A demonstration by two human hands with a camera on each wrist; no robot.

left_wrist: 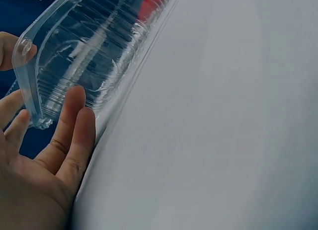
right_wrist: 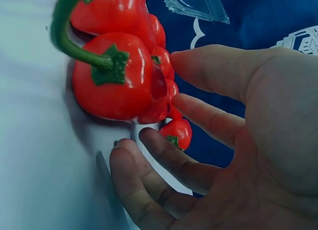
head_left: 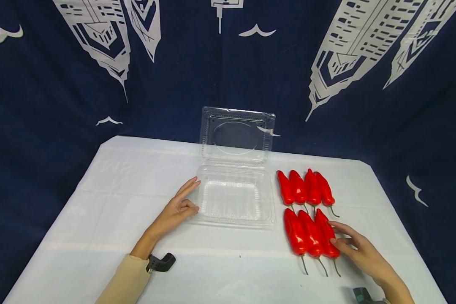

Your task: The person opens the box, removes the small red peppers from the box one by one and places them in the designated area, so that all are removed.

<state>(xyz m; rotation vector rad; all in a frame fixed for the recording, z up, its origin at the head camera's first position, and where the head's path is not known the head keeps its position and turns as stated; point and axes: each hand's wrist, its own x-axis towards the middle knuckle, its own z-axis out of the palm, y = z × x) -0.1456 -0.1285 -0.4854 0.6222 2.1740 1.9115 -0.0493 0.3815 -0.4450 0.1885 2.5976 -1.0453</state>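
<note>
On the white counter (head_left: 110,211) an open clear clamshell box (head_left: 233,198) sits at centre, the left hand (head_left: 176,209) resting loose-fingered against its left edge. Just right lie red peppers in two rows, long axes running away from the person — the right hand (head_left: 355,247), fingers relaxed, touches the rightmost near-row pepper (head_left: 327,234), gripping nothing.

No readable text, label, brand, number or sign on anything in view.

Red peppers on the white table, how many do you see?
7. Four long glossy red peppers lie in a back row right of the clear plastic clamshell box; three lie in front, the right hand touching the rightmost. None seems hidden.
</note>
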